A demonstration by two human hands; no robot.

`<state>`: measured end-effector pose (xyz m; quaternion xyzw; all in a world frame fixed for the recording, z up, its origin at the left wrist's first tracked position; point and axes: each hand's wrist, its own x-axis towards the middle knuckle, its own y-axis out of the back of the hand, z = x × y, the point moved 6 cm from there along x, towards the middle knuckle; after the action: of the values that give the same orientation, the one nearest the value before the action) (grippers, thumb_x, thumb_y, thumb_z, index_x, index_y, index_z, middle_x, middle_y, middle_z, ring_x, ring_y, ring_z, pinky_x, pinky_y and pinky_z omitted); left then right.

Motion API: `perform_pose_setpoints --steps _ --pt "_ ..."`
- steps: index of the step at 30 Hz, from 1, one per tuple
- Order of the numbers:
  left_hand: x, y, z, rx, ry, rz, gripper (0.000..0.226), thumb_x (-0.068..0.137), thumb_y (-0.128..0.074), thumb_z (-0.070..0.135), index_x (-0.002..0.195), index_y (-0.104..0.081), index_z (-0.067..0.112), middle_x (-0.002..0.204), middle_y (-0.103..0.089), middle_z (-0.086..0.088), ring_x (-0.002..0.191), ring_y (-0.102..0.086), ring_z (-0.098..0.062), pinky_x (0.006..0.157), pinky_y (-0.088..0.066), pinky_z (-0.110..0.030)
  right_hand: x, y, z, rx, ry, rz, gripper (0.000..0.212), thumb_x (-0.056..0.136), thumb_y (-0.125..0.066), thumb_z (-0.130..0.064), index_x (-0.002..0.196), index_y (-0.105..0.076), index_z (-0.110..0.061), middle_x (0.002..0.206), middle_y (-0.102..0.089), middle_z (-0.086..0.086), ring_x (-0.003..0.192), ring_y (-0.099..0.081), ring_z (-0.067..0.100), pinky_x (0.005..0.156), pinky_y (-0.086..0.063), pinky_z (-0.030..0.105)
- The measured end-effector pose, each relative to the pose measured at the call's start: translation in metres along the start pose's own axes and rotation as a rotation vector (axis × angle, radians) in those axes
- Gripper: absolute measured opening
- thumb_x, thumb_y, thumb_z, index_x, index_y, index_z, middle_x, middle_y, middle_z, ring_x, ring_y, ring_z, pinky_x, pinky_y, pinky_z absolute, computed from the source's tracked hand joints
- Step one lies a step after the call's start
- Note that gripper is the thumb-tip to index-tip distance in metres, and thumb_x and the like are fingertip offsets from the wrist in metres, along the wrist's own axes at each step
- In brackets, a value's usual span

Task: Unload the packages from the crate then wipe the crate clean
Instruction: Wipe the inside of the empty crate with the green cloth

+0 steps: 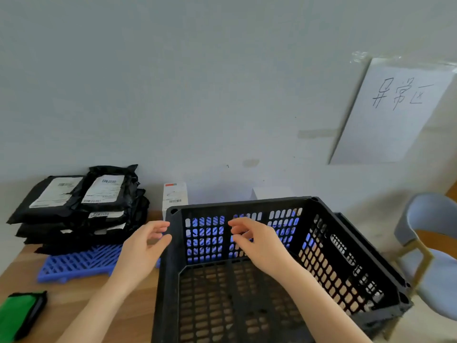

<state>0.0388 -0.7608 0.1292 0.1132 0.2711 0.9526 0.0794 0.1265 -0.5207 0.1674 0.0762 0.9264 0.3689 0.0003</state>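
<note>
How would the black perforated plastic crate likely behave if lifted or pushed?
The black perforated plastic crate looks empty and is mostly holes, so probably light for its size. Its thick rim suggests it stays stiff when lifted. On the wooden table it would likely slide, not tip.

Soft even daylight; slight blur, wide-angle edge bending.

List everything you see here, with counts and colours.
crate: one, black, empty, on the table, centre-right
grid: one, blue, table's far left
packages: one stack, count unclear, black, on the grid
box: one, white, behind the crate's far left corner
cloth: one, green, table's near left edge
paper sign: one, white, wall, right
chair: one, pale blue, right of the table
left hand: open, beside crate's left rim
right hand: open, over crate's inside
</note>
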Motion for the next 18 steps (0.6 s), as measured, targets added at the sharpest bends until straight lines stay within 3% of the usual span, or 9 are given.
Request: perform_pose_setpoints --steps 5,12,18 --pt "0.021 -0.020 -0.002 0.021 0.113 0.057 0.027 0.091 -0.065 0.020 0.116 -0.061 0.031 0.111 -0.063 0.014 0.101 -0.059 -0.002 0.088 -0.043 -0.025 0.057 0.022 0.045 -0.083 0.044 -0.098 0.033 0.095 -0.054 -0.022 0.127 -0.056 -0.030 0.105 -0.060 -0.017 0.088 -0.058 -0.002 0.073 -0.049 0.014" --pt "0.009 -0.021 0.012 0.101 0.278 0.200 0.024 0.091 -0.066 0.019 0.108 -0.062 0.035 0.106 -0.065 0.017 0.094 -0.058 0.005 0.080 -0.042 -0.020 0.109 0.043 0.073 -0.222 0.212 -0.260 0.039 0.094 -0.053 -0.020 0.132 -0.051 -0.029 0.123 -0.058 -0.008 0.110 -0.054 0.007 0.096 -0.044 0.024" --pt "-0.038 -0.034 0.045 0.151 0.387 0.366 0.025 0.090 -0.066 0.014 0.109 -0.063 0.030 0.106 -0.064 0.016 0.098 -0.058 0.005 0.078 -0.041 -0.014 0.149 0.036 0.086 -0.270 0.418 -0.409 0.040 0.094 -0.054 -0.022 0.134 -0.050 -0.028 0.128 -0.055 -0.006 0.118 -0.050 0.010 0.102 -0.040 0.027"
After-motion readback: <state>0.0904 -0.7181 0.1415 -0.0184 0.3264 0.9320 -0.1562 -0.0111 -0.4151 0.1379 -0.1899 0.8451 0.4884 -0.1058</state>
